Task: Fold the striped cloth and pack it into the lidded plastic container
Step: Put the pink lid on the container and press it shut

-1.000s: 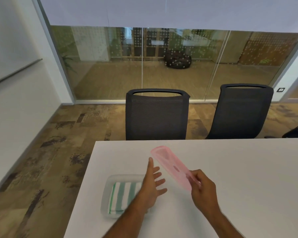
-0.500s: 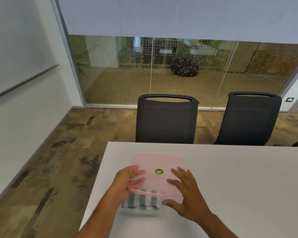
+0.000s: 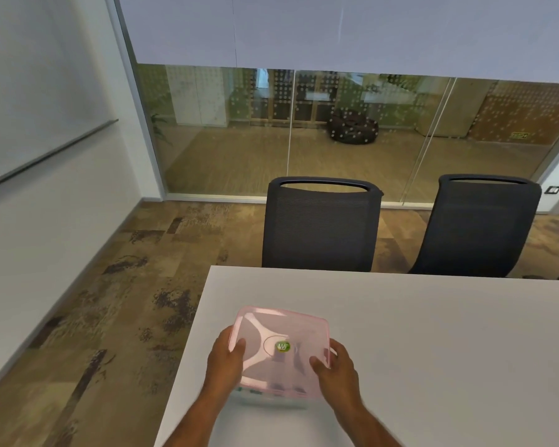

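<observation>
A translucent pink lid (image 3: 279,350) with a round green sticker lies flat over the clear plastic container (image 3: 271,401), whose front wall shows just below the lid's near edge. The folded green-and-white striped cloth is inside, seen only as faint dark stripes through the lid. My left hand (image 3: 225,359) grips the lid's left edge, thumb on top. My right hand (image 3: 334,366) grips the right edge, thumb on top as well. Both sit near the white table's left front corner.
The white table (image 3: 433,333) stretches to the right and far side. Two black mesh office chairs (image 3: 320,227) (image 3: 475,227) stand at its far edge. Its left edge drops to patterned carpet; a glass wall lies beyond.
The lid went from tilted in my right hand alone to level over the container, held by both hands. The cloth, plainly visible before, is now covered. The view has shifted.
</observation>
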`<state>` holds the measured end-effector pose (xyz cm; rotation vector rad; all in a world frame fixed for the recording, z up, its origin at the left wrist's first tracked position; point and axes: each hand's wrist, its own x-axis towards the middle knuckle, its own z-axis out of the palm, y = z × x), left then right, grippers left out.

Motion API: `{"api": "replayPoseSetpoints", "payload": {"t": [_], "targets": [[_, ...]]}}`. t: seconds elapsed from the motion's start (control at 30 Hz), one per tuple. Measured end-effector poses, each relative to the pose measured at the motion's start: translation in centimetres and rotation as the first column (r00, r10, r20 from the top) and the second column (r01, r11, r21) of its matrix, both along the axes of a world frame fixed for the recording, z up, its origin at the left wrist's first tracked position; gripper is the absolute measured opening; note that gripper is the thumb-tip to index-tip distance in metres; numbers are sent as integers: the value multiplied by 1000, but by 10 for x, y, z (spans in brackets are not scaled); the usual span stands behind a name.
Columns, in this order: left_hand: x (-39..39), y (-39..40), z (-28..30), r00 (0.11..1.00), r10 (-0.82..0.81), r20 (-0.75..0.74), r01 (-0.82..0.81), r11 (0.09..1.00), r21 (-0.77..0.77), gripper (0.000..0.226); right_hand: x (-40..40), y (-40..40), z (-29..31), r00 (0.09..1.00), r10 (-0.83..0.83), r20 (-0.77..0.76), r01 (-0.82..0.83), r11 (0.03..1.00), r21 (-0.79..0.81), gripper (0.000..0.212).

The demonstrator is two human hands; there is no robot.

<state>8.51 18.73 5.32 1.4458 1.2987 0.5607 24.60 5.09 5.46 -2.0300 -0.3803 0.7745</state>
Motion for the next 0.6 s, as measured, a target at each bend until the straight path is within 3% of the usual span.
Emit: {"api": "replayPoseSetpoints", "payload": {"t": [0.17, 0.6], "targets": [[-2, 1, -16, 996, 34, -81, -34, 999, 1, 32, -3, 8, -8, 998, 62, 5, -61, 994, -91, 59], [-8, 13, -50, 958, -97, -269, 91, 995, -34, 35, 18, 10, -30, 986, 164, -11, -161, 945, -286, 61]]}}
